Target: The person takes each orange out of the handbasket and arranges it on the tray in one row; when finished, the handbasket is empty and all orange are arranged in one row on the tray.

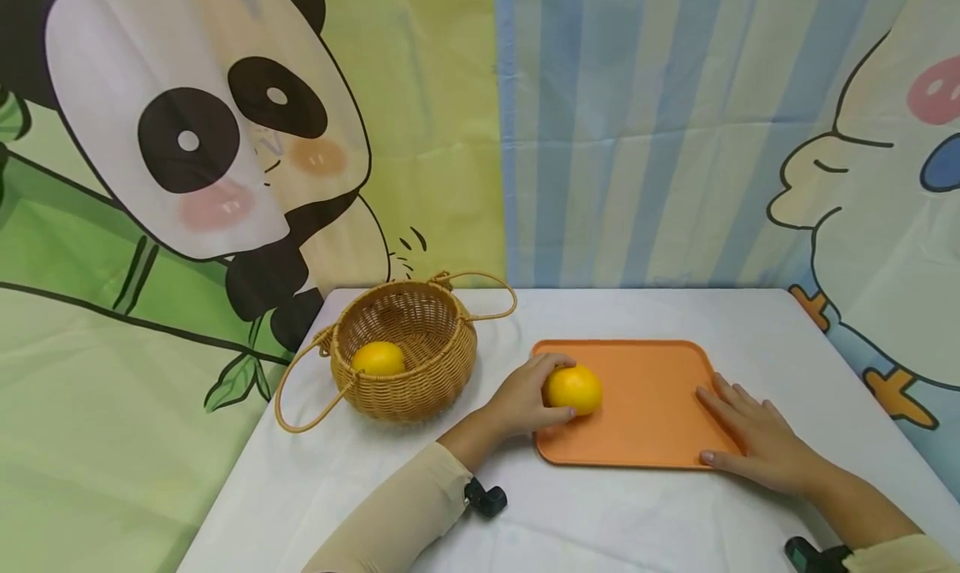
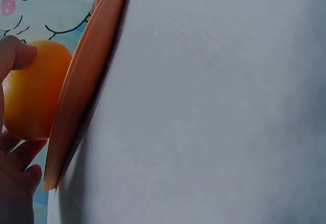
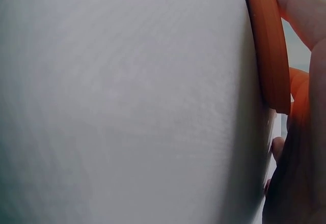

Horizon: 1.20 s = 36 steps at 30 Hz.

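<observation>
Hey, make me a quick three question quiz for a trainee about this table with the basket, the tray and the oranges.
1. True or false: the left hand grips an orange on the orange tray.
2. Where does the second orange lie?
A. on the white tablecloth
B. inside the wicker basket
C. under the right hand
3. Fill in: the right hand lies flat on the tray's near ______ corner.

Key
1. True; its fingers and thumb curl round the fruit.
2. B
3. right
</observation>
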### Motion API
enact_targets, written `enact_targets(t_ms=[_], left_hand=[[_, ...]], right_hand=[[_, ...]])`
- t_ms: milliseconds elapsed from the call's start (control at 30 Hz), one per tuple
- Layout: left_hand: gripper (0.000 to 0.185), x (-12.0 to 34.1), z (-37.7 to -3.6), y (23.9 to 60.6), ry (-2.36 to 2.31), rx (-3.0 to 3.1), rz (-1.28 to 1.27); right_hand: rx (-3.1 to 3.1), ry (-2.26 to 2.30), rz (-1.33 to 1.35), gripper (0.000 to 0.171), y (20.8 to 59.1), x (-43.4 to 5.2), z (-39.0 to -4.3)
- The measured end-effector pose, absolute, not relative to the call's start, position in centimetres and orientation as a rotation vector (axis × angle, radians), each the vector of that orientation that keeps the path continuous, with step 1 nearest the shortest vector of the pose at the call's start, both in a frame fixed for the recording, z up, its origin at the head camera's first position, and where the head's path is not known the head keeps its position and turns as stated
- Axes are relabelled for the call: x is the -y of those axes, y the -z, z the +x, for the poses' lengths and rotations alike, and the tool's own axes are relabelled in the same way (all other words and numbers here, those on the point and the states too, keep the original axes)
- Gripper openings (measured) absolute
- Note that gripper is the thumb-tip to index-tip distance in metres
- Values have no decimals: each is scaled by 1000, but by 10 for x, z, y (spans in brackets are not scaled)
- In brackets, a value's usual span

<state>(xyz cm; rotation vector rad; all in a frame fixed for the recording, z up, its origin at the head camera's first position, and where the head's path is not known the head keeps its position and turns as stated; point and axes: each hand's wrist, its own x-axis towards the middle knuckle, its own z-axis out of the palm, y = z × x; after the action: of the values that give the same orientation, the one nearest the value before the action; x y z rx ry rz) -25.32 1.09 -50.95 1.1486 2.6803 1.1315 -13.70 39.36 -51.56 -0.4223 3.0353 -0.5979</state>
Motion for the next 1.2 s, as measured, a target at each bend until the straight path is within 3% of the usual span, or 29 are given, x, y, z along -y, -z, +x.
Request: enact_targets(t_ms=[1200], left_hand=[[67, -17, -255, 507, -1106, -2741, 1253]], right_hand=[[-3008, 643, -419, 93, 515, -394, -133]])
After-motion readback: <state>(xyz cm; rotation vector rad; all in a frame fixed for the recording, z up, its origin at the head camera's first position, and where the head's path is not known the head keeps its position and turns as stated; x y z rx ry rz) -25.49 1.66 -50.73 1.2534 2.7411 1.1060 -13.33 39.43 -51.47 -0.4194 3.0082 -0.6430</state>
